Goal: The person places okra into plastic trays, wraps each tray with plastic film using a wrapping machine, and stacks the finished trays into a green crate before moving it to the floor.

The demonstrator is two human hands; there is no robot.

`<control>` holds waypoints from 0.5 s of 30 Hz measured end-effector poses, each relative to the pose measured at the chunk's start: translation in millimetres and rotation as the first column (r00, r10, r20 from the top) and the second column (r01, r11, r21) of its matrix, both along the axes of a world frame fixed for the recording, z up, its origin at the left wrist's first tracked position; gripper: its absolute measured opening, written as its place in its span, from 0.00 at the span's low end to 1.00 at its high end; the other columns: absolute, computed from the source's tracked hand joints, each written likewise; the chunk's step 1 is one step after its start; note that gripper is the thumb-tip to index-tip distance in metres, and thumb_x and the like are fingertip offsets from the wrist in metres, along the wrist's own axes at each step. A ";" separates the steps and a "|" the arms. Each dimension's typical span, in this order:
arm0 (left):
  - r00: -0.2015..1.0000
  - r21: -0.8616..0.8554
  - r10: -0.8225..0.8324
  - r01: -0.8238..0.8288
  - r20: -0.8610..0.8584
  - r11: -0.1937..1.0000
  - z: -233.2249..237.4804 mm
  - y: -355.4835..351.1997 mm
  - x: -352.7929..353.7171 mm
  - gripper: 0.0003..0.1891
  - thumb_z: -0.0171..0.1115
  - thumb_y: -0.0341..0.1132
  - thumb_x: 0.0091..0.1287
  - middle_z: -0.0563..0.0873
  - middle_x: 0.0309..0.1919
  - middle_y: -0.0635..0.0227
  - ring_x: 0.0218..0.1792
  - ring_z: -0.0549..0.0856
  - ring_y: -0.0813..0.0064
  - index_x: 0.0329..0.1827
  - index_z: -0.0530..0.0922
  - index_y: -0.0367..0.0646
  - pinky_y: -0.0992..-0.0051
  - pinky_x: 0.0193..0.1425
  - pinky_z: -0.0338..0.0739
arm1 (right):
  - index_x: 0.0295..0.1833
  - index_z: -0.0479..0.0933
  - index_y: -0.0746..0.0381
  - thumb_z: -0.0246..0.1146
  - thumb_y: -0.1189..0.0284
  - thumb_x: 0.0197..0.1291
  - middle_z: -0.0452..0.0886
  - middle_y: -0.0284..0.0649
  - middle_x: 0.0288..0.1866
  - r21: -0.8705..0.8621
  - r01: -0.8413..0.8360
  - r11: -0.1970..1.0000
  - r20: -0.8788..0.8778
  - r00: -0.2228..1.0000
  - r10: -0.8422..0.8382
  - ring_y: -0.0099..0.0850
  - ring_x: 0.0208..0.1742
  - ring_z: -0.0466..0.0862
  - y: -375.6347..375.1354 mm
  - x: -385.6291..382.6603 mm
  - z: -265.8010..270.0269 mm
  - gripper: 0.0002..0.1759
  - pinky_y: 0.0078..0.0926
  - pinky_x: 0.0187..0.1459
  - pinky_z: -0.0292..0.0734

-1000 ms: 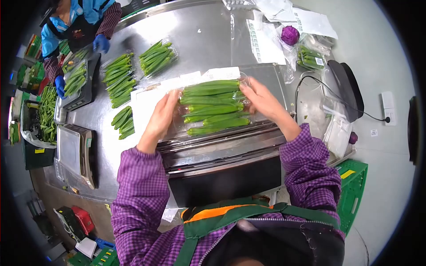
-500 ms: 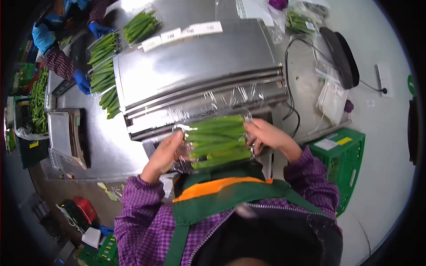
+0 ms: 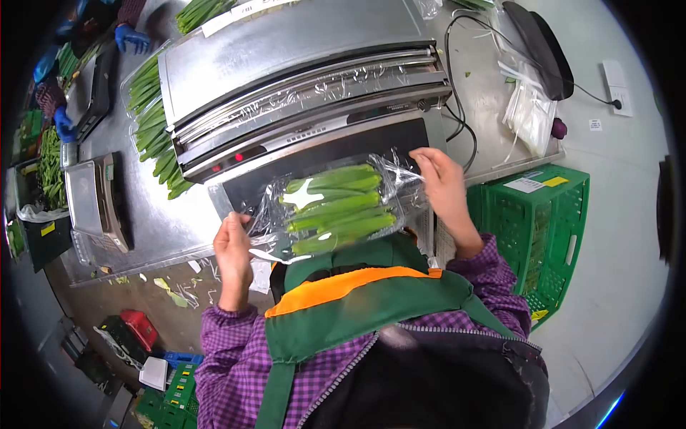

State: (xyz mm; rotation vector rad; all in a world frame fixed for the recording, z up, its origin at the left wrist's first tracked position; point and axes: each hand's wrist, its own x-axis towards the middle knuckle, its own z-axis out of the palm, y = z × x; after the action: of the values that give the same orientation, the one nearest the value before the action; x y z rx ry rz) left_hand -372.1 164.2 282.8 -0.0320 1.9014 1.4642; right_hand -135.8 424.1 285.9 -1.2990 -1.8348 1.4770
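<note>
A pack of long green vegetables [image 3: 339, 204], pods by their look, lies under clear plastic film [image 3: 268, 207] in front of my body. Film sticks out loosely at both ends of the pack. My left hand [image 3: 232, 250] is closed, thumb and fingers pinching the film's left end. On the opposite side my right hand [image 3: 443, 186] pinches the film's right end between thumb and fingers. Both hands are apart from the vegetables themselves. Just beyond stands a metal wrapping machine [image 3: 286, 64] with film across its front and a dark plate [image 3: 321, 154] at its near side.
More green packs [image 3: 151, 136] lie left of the machine. A co-worker's blue-gloved hands [image 3: 132, 39] are at the upper left. A scale [image 3: 93, 196] stands on the left, a green crate [image 3: 539, 222] on the right. A cable [image 3: 450, 71] and plastic bags [image 3: 527, 114] lie beside the machine.
My hands have moved apart, from gripping the pack's sides to pulling out the film ends. The dark plate now shows more. The co-worker's gloved hands have shifted away from the packs.
</note>
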 end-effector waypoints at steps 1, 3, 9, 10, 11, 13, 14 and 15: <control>1.000 -0.041 -0.006 0.007 0.019 0.999 7.6 -6.5 1.0 0.16 0.51 0.45 0.71 0.62 0.10 0.85 0.10 0.58 0.92 0.31 0.78 0.44 0.86 0.12 0.50 | 0.41 0.78 0.68 0.56 0.75 0.63 0.82 0.36 0.30 -0.058 0.001 0.998 0.042 0.999 0.001 0.18 0.31 0.77 -2.7 10.7 11.7 0.09 0.18 0.34 0.71; 0.990 -0.237 -0.020 0.053 0.140 0.970 -7.6 -29.7 16.8 0.16 0.53 0.47 0.69 0.66 0.10 0.83 0.10 0.61 0.92 0.31 0.78 0.44 0.85 0.12 0.51 | 0.41 0.78 0.68 0.56 0.74 0.62 0.82 0.37 0.30 -0.086 -0.038 0.996 0.132 0.990 0.049 0.19 0.31 0.77 -14.0 39.5 -3.4 0.08 0.19 0.34 0.72; 0.623 -0.019 -0.441 0.564 -0.646 0.825 -116.7 -25.8 76.8 0.10 0.50 0.31 0.66 0.81 0.27 0.66 0.25 0.77 0.76 0.32 0.78 0.36 0.75 0.28 0.70 | 0.49 0.74 0.72 0.59 0.70 0.58 0.81 0.49 0.41 -0.403 -0.483 0.777 -0.160 0.873 0.460 0.34 0.42 0.81 -67.5 38.7 -91.9 0.18 0.31 0.46 0.75; 0.639 0.048 -0.545 0.671 -0.543 0.740 -96.0 -14.7 78.9 0.09 0.52 0.32 0.65 0.81 0.27 0.65 0.25 0.77 0.75 0.33 0.77 0.37 0.75 0.28 0.71 | 0.58 0.67 0.72 0.61 0.69 0.56 0.75 0.49 0.54 -0.707 -0.185 0.683 -0.212 0.976 0.045 0.31 0.54 0.76 -89.4 33.4 -74.3 0.26 0.30 0.55 0.71; 0.722 0.205 -0.630 0.688 -0.286 0.696 -75.5 -5.7 80.7 0.08 0.53 0.33 0.64 0.81 0.27 0.65 0.25 0.77 0.74 0.34 0.77 0.37 0.74 0.29 0.71 | 0.64 0.61 0.70 0.59 0.67 0.59 0.66 0.51 0.64 -0.814 -0.368 0.449 -0.345 0.929 0.136 0.34 0.63 0.68 -86.2 33.9 -52.0 0.30 0.32 0.63 0.63; 0.713 0.331 -0.683 0.690 -0.159 0.644 -54.2 2.1 83.0 0.08 0.56 0.34 0.63 0.80 0.28 0.64 0.25 0.77 0.73 0.36 0.75 0.37 0.72 0.30 0.72 | 0.64 0.61 0.69 0.59 0.67 0.59 0.66 0.51 0.64 -0.740 -0.504 0.445 -0.448 0.864 0.231 0.35 0.63 0.68 -104.6 41.7 -42.4 0.30 0.32 0.63 0.63; 0.705 0.366 -0.693 0.691 -0.150 0.624 -47.6 5.1 81.7 0.09 0.58 0.35 0.62 0.80 0.28 0.63 0.25 0.77 0.73 0.37 0.74 0.38 0.72 0.30 0.72 | 0.64 0.62 0.69 0.58 0.67 0.60 0.66 0.51 0.64 -0.688 -0.551 0.472 -0.482 0.833 0.270 0.35 0.64 0.67 -111.0 46.0 -38.7 0.29 0.32 0.63 0.63; 0.698 0.378 -0.695 0.699 -0.175 0.607 -44.3 8.9 79.8 0.10 0.59 0.35 0.61 0.79 0.28 0.62 0.26 0.77 0.72 0.38 0.74 0.38 0.71 0.31 0.72 | 0.64 0.62 0.69 0.58 0.67 0.60 0.66 0.51 0.64 -0.631 -0.599 0.493 -0.512 0.799 0.314 0.35 0.64 0.67 -118.5 48.5 -38.6 0.29 0.32 0.63 0.63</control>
State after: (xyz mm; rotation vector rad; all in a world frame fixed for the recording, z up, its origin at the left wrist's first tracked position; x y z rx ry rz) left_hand -292.3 173.1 238.5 0.8452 1.2990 1.2486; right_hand -87.4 305.6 247.3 -0.7301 -1.3741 2.8284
